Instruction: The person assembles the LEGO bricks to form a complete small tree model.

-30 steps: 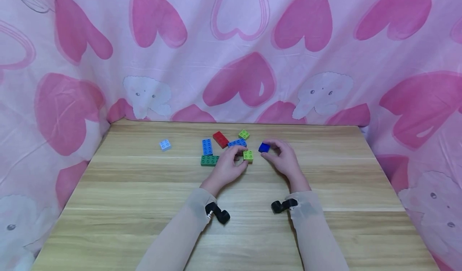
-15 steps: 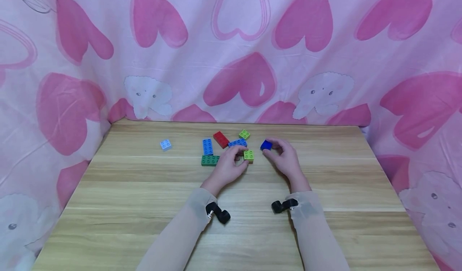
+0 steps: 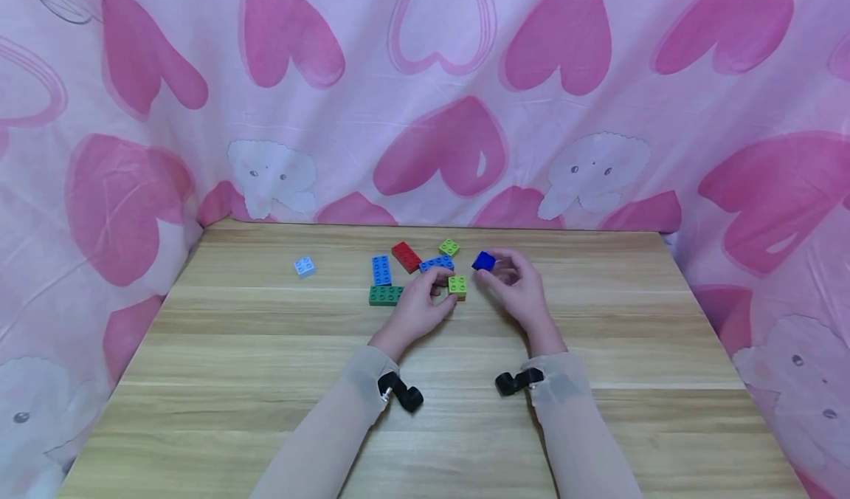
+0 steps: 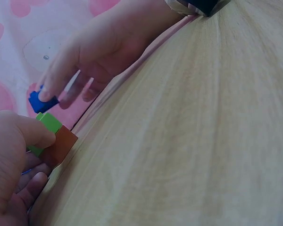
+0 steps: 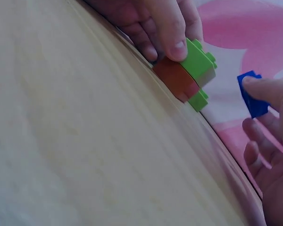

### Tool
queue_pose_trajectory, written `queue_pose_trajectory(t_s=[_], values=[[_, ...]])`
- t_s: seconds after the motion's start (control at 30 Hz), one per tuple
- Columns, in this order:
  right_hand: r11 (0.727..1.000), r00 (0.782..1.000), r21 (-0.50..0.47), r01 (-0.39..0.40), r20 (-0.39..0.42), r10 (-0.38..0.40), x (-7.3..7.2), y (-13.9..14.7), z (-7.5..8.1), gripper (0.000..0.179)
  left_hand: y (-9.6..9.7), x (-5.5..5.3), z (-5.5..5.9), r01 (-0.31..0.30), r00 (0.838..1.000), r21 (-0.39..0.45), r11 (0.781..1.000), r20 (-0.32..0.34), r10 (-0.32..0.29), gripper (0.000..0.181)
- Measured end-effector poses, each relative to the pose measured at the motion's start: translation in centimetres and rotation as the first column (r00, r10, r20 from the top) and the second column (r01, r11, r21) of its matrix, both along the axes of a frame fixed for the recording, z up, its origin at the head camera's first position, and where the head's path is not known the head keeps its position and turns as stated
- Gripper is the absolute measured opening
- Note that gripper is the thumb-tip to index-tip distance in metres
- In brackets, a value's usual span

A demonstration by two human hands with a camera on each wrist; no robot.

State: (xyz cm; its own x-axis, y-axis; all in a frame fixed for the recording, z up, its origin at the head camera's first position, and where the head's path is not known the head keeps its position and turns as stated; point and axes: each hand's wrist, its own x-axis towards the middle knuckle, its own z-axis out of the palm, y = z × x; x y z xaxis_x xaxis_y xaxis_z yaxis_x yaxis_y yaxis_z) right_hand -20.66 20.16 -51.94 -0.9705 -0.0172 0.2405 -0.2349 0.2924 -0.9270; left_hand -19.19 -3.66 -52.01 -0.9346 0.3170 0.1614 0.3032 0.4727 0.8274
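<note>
My left hand (image 3: 418, 305) pinches a two-brick stack near the middle of the table: a lime green toy brick (image 3: 457, 286) on top of an orange-brown brick (image 4: 61, 147). Between the thumb and fingertips of my right hand (image 3: 521, 292) is a dark blue brick (image 3: 483, 261). In the left wrist view this brick is tilted and raised off the table, just above and apart from the green one. The right wrist view shows the thumb (image 5: 269, 89) pressed on its side. My left hand partly covers a green brick (image 3: 385, 296) and a blue brick (image 3: 436, 263).
Behind the left hand lie a red brick (image 3: 406, 257), another blue brick (image 3: 381, 270) and a second lime green brick (image 3: 448, 247). A light blue brick (image 3: 304, 266) sits apart at the left. Pink heart-patterned cloth (image 3: 425, 115) hangs behind the wooden table (image 3: 438, 425).
My right hand has moved slightly away from me, and the dark blue brick is higher and turned a little, after a small shift right and back left. The left hand and stack stay put.
</note>
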Motion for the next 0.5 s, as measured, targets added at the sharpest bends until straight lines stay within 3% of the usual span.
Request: queue_pose_trajectory(t_s=[0.5], values=[[0.987,0.985,-0.038,-0.157,-0.082,0.153,0.5,-1.7,0.3,0.041,0.0,0.0,0.0,-0.007,1.000,0.002,1.000,0.021,0.007,0.044]])
